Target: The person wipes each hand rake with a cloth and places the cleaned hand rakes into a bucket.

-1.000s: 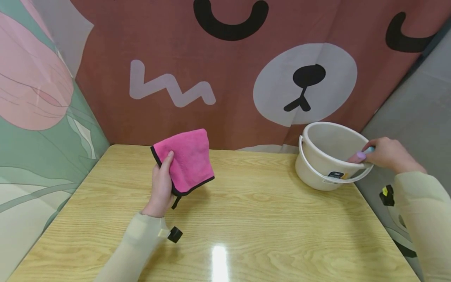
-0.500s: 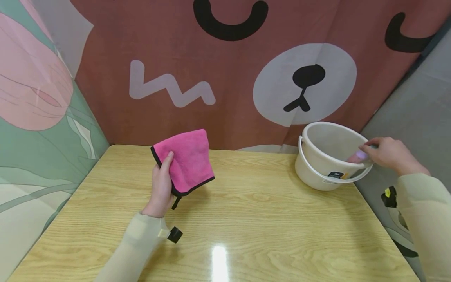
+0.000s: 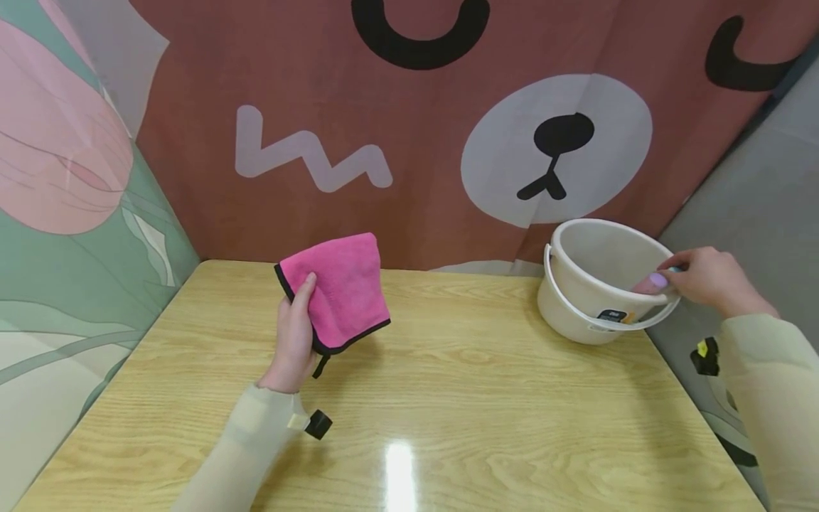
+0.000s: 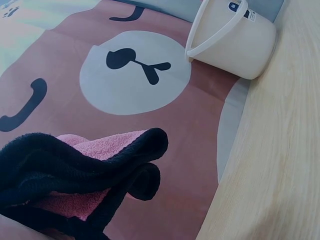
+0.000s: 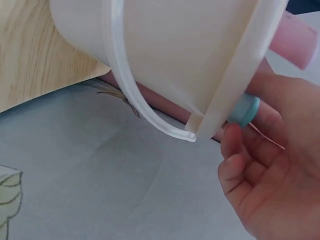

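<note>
Now cloth (image 3: 339, 291) in left fingers (image 3: 306, 290), above table (image 3: 486, 419)

The bucket (image 3: 598, 284) bears a small dark label (image 3: 612, 315) on its front wall, also seen in the left wrist view (image 4: 239, 8); its print is too small to read. No other text, number or brand is legible.
</note>
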{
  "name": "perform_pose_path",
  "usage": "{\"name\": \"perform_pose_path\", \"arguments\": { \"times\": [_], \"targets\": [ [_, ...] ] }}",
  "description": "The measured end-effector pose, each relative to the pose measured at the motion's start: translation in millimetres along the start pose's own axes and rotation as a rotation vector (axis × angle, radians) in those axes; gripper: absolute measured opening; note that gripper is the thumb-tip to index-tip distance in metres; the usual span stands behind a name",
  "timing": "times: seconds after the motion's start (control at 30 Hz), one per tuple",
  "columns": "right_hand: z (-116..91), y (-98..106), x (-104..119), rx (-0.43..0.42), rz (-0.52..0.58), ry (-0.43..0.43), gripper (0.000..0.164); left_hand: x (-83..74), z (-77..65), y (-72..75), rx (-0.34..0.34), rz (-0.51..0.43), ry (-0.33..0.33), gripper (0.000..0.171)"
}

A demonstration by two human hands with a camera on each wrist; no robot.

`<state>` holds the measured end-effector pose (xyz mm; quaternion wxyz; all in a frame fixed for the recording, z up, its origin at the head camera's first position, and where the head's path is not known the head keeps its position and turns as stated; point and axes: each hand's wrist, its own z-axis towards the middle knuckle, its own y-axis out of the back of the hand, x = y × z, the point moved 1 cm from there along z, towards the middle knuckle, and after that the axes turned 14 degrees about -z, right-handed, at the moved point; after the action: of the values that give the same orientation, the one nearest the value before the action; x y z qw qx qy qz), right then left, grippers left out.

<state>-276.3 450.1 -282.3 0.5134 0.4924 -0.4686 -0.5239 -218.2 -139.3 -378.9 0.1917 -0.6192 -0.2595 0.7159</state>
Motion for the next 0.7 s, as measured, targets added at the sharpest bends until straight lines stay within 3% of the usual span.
{"name": "perform_pose_path", "arguments": {
  "times": [0.1, 0.33, 0.5, 0.7],
  "targets": [
    [0, 1, 0, 0.01, 0.006, 0.004, 0.034, 0.3, -0.2, -1.2, 0.0, -0.002, 0.004, 0.04],
    [-3, 6, 1, 0.065, 0.02, -0.044, 0.065, -0.2, -0.4, -2.9, 0.005, -0.006, 0.006, 0.04],
    [-6, 7, 4, 0.027, 0.022, -0.056, 0.069, -0.6, -0.8, -2.4, 0.002, -0.007, -0.003, 0.038],
    [-9, 16, 13, -0.11, 0.04, -0.103, 0.067, -1.7, -0.7, -1.1, -0.015, -0.013, -0.003, 0.038]
  ]
}}
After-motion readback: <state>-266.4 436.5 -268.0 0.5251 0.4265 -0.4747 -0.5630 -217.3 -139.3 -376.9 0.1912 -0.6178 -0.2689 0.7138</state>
